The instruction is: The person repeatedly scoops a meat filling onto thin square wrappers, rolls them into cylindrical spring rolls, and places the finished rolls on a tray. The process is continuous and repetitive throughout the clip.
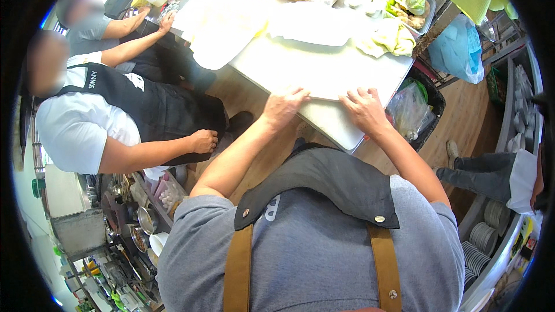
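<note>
A large white cutting board (324, 75) lies on a pale worktop (332, 124) in front of me. My left hand (285, 106) grips the board's near edge, with its fingers curled over it. To its right, my right hand (365, 111) holds the same edge, fingers bent on top. The undersides of both hands are hidden. Farther back on the board rest a bright white tray-like item (312, 23), washed out by glare, and a crumpled pale green cloth (384, 37).
A tub of lettuce and other vegetables (410, 3) stands at the far right. Below the table's right side sits a bin with clear plastic (410, 110), near a hanging blue bag (457, 49). Two people stand at left, one in a black apron (156, 98); another person's legs (480, 173) are at right.
</note>
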`<state>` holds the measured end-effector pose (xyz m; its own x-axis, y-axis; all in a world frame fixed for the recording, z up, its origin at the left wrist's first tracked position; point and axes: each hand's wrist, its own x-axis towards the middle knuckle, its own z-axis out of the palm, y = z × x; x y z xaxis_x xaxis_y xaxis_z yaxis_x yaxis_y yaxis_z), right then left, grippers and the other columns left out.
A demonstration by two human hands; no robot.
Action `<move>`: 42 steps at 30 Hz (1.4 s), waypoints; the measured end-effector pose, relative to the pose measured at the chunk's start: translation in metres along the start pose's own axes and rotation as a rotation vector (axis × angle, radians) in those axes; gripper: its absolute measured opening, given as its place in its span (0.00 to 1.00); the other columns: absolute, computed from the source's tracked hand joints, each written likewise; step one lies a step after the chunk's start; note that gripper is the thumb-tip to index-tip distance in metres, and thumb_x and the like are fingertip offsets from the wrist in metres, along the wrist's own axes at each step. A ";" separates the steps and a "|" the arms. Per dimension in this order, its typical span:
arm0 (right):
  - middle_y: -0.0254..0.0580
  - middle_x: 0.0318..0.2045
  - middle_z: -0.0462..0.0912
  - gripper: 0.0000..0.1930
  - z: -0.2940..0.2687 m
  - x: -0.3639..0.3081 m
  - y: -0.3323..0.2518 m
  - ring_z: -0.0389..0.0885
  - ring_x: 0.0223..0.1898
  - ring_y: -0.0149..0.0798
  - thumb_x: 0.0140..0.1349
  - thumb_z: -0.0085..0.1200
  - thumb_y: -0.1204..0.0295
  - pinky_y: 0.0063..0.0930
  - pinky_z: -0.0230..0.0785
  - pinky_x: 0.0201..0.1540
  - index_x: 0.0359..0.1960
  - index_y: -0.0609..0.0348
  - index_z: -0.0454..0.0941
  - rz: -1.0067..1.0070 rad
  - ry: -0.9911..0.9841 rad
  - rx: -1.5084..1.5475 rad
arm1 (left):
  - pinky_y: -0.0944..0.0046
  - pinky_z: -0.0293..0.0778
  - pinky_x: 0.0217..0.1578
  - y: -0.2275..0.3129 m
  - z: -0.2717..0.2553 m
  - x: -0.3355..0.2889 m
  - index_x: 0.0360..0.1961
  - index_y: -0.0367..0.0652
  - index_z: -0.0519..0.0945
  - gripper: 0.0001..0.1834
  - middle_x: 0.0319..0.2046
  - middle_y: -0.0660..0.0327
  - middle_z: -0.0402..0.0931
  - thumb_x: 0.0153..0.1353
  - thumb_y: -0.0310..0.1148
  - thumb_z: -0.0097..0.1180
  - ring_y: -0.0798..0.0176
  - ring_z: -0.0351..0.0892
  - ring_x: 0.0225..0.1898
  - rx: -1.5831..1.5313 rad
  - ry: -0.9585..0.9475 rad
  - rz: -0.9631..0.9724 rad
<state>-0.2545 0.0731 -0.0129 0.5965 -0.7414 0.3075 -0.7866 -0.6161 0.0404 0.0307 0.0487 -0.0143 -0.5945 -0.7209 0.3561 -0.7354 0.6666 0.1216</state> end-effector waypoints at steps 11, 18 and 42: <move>0.38 0.45 0.80 0.15 -0.007 0.005 -0.033 0.77 0.50 0.41 0.63 0.51 0.69 0.46 0.62 0.55 0.51 0.52 0.80 0.064 0.006 -0.041 | 0.53 0.69 0.51 -0.020 -0.027 -0.018 0.47 0.53 0.85 0.11 0.44 0.65 0.80 0.63 0.38 0.64 0.62 0.78 0.51 0.099 0.007 0.009; 0.36 0.42 0.79 0.18 -0.001 0.018 -0.016 0.76 0.48 0.40 0.60 0.54 0.72 0.45 0.61 0.52 0.53 0.50 0.79 0.094 0.038 0.164 | 0.50 0.67 0.53 -0.034 -0.034 0.001 0.48 0.53 0.84 0.11 0.37 0.62 0.83 0.66 0.38 0.62 0.56 0.81 0.42 -0.347 -0.177 -0.223; 0.33 0.54 0.78 0.18 0.018 0.049 -0.001 0.75 0.58 0.38 0.66 0.49 0.66 0.56 0.56 0.62 0.58 0.42 0.78 0.095 -0.160 -0.074 | 0.52 0.77 0.41 -0.058 -0.014 0.035 0.41 0.49 0.86 0.09 0.36 0.60 0.81 0.60 0.35 0.67 0.54 0.82 0.39 -0.020 0.010 0.102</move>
<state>-0.2214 0.0330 -0.0154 0.5324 -0.8315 0.1588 -0.8465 -0.5248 0.0902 0.0566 -0.0125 0.0041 -0.6628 -0.6468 0.3773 -0.6643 0.7404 0.1024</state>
